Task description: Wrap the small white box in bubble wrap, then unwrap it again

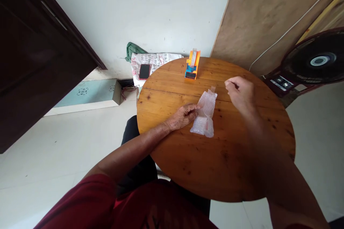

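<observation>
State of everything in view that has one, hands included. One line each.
Bubble wrap: lying on the table, near end bulkier; contents unclear.
Left hand: touching the wrap's left edge.
Right hand: curled, beside the wrap, apart from it; contents unclear.
Tape dispenser: standing on the table.
Phone: lying flat, screen dark.
Fan: spinning or stopped, can't tell.

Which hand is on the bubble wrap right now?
The left hand, touching the left edge of the bubble wrap; the right hand, fingers curled, is apart from it, off to the right.
</observation>
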Demonstrator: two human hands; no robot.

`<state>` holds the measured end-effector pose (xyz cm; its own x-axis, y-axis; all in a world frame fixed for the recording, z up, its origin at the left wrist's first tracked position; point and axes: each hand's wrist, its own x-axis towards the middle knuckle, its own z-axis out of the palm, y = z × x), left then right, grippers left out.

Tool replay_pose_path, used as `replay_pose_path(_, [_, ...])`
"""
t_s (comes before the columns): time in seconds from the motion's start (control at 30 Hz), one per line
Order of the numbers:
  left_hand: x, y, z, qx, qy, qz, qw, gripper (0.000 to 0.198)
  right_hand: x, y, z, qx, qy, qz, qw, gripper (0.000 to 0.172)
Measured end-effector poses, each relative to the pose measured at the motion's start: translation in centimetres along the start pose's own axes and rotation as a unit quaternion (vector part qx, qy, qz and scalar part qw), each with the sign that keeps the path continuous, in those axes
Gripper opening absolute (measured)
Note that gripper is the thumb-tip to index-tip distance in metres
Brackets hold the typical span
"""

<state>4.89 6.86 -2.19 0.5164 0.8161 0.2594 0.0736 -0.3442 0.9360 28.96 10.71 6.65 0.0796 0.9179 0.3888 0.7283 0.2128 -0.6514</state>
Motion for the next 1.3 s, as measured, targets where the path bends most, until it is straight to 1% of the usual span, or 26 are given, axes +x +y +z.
replay_pose_path(0.03, [0.0, 0.0, 0.0, 0.003, 0.002, 0.002, 1.0, 0.043, -1.1, -1.0, -0.7, -0.02, 0.025, 0.002, 0.999, 0.023])
replay_pose_path(0.07, [0.0, 0.0, 0.1, 0.008, 0.003, 0.005, 1.0, 0.044, -2.2, -2.1, -1.2, -0.038, 0.012, 0.002, 0.999, 0.024])
replay_pose_path(0.13, [0.1, 0.1, 0.1, 0.018, 0.008, 0.005, 1.0, 0.045, -4.1, -4.3, -1.5, -0.086, -0.053, 0.0, 0.995, 0.029])
replay_pose_path(0.23, [0.1, 0.3, 0.0, 0.023, 0.017, -0.008, 1.0, 0.045, -6.0, -6.5, -0.2, -0.189, -0.111, -0.007, 0.976, 0.033])
replay_pose_path(0.33, [0.0, 0.5, 0.0, 0.013, 0.026, -0.011, 1.0, 0.046, -6.4, -7.2, 1.5, -0.264, -0.148, -0.008, 0.953, 0.031])
replay_pose_path(0.43, [0.0, 0.4, 0.0, 0.005, 0.035, 0.0, 0.999, 0.049, -6.3, -6.8, 2.0, -0.296, -0.171, 0.004, 0.94, 0.022])
replay_pose_path(0.53, [-0.1, 0.3, 0.1, -0.011, 0.051, 0.0, 0.999, 0.049, -6.2, -5.5, 1.1, -0.283, -0.169, 0.023, 0.944, 0.021])
replay_pose_path(0.67, [-0.1, 0.1, 0.3, -0.053, 0.075, -0.027, 0.995, 0.048, -6.9, -2.5, -1.0, -0.193, -0.171, 0.041, 0.965, 0.021])
replay_pose_path(0.73, [0.0, 0.0, 0.4, -0.079, 0.085, -0.041, 0.992, 0.047, -7.6, -0.9, -1.7, -0.128, -0.174, 0.071, 0.974, 0.024])
replay_pose_path(0.8, [0.0, 0.0, 0.5, -0.096, 0.091, -0.045, 0.99, 0.047, -8.2, 0.3, -2.0, -0.066, -0.179, 0.104, 0.976, 0.025])
replay_pose_path(0.87, [0.0, 0.0, 0.5, -0.1, 0.093, -0.044, 0.99, 0.045, -8.7, 0.9, -1.8, -0.027, -0.175, 0.124, 0.976, 0.022])
replay_pose_path(0.97, [-0.1, 0.1, 0.4, -0.08, 0.097, -0.028, 0.992, 0.04, -8.7, 0.8, -1.0, -0.014, -0.142, 0.116, 0.983, 0.012])
replay_pose_path(1.0, [-0.1, 0.2, 0.3, -0.067, 0.096, -0.02, 0.993, 0.038, -8.5, 0.5, -0.7, -0.016, -0.131, 0.111, 0.985, 0.012])
replay_pose_path(1.1, [-0.1, 0.6, 0.1, -0.035, 0.085, -0.002, 0.996, 0.034, -7.6, -0.6, -0.1, -0.03, -0.123, 0.108, 0.986, 0.019])
replay_pose_path(1.2, [-0.1, 0.8, -0.1, -0.03, 0.068, -0.001, 0.997, 0.033, -6.3, -1.8, 0.2, -0.06, -0.124, 0.094, 0.986, 0.024])
replay_pose_path(1.3, [-0.1, 0.6, -0.1, -0.04, 0.063, -0.004, 0.997, 0.035, -5.1, -2.5, 0.8, -0.067, -0.118, 0.07, 0.988, 0.02])
